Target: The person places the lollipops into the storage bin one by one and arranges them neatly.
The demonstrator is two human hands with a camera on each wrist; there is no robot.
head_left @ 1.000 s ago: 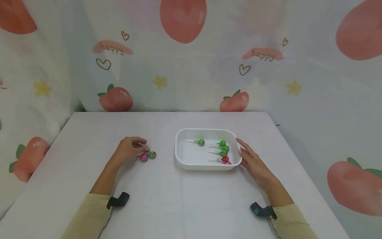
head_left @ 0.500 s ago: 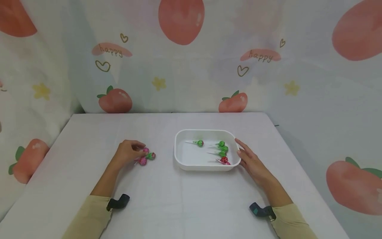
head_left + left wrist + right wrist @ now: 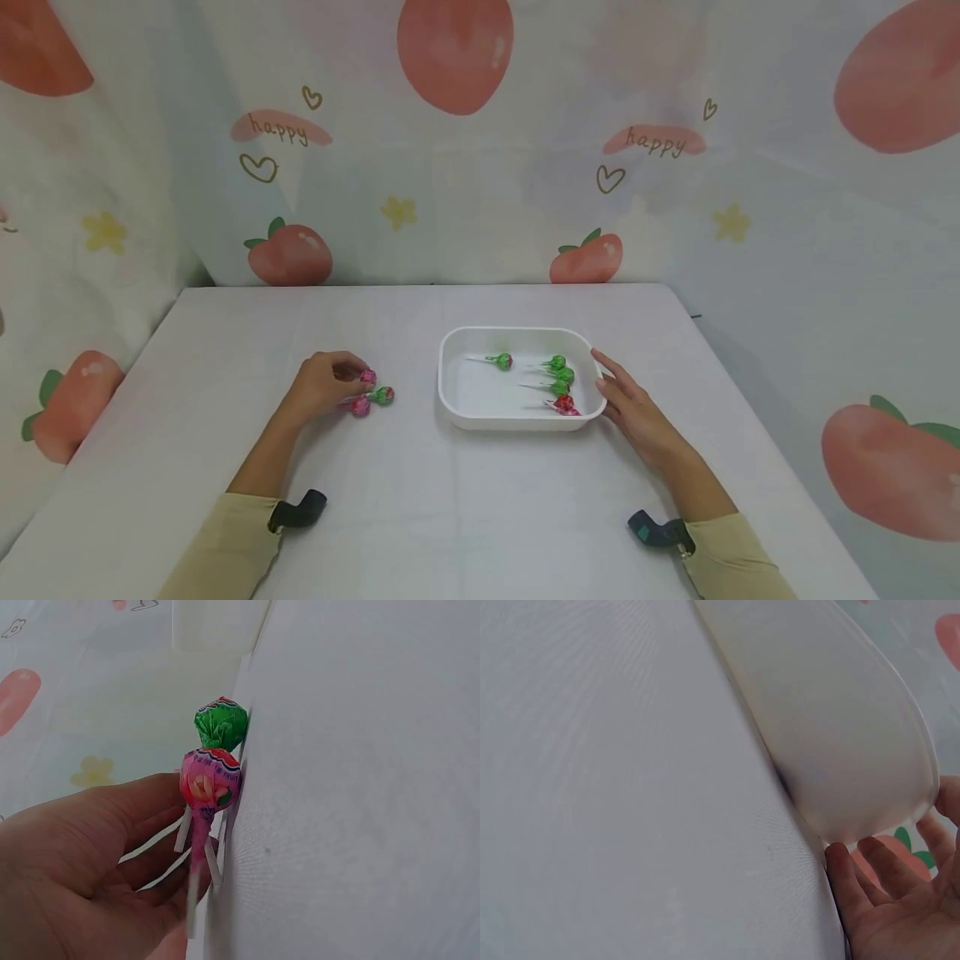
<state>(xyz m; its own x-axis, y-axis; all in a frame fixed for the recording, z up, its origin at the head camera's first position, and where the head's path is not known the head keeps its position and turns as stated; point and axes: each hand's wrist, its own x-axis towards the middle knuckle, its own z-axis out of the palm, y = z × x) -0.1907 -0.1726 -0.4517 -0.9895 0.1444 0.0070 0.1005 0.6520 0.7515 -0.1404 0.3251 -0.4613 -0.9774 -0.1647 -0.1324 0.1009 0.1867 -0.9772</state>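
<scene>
In the head view my left hand (image 3: 324, 385) is at a small cluster of lollipops on the left of the table. Its thumb and fingers pinch a pink lollipop (image 3: 368, 377). Just nearer lies a second pink lollipop (image 3: 361, 407), large in front of the palm in the left wrist view. A green lollipop (image 3: 223, 724) is beyond it. My right hand (image 3: 641, 414) rests against the right end of a white tray (image 3: 517, 423); its extended fingers touch the outer wall (image 3: 840, 780). Stick ends near the left fingers are partly hidden.
Inside the tray, a single green lollipop (image 3: 502, 362) lies left of centre. Several green lollipops (image 3: 558, 375) and red-pink ones (image 3: 562, 404) form a column at its right. A white cloth covers the table (image 3: 420, 517); a patterned backdrop (image 3: 480, 192) stands behind it.
My left fingers have come together on the far pink lollipop. The green lollipop beside it has shifted slightly right. My right hand and the tray stay in place.
</scene>
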